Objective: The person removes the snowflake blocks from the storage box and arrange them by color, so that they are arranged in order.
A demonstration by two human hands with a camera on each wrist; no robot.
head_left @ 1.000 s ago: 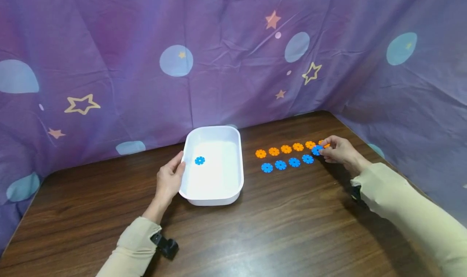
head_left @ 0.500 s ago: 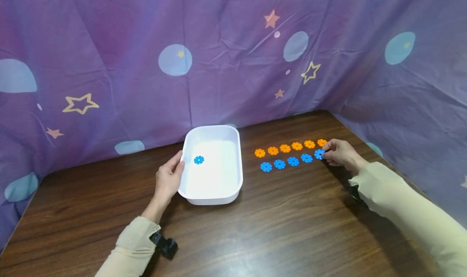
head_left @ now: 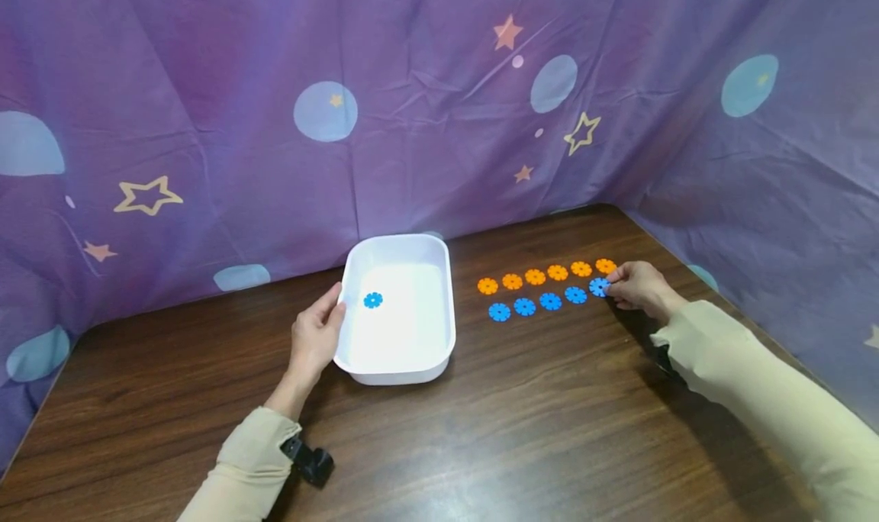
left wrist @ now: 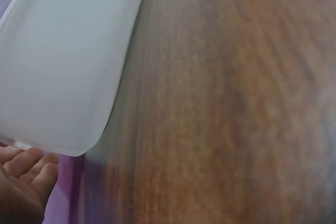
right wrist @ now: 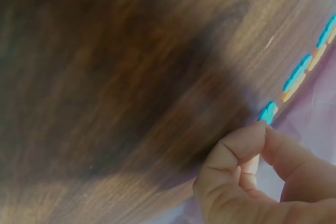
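Note:
In the head view, my right hand (head_left: 645,287) is at the right end of a row of blue flower-shaped discs. Its thumb and forefinger pinch the edge of the last blue disc (head_left: 599,287). The right wrist view shows those fingertips on that blue disc (right wrist: 268,112). Just behind lies a row of several orange flower-shaped discs (head_left: 535,277). My left hand (head_left: 317,333) rests against the left side of a white tray (head_left: 394,378), its fingers touching the outer wall below the rim. One blue disc (head_left: 373,300) lies inside the tray.
The discs and tray are on a brown wood-grain table (head_left: 426,446). A purple curtain (head_left: 261,148) with stars and planets hangs along the back and right edges. A black wrist camera (head_left: 312,465) is strapped at the left sleeve.
My right hand has drawn the last blue disc slightly towards me and right, into line with the blue row, uncovering the end orange disc. The left hand stays at the tray.

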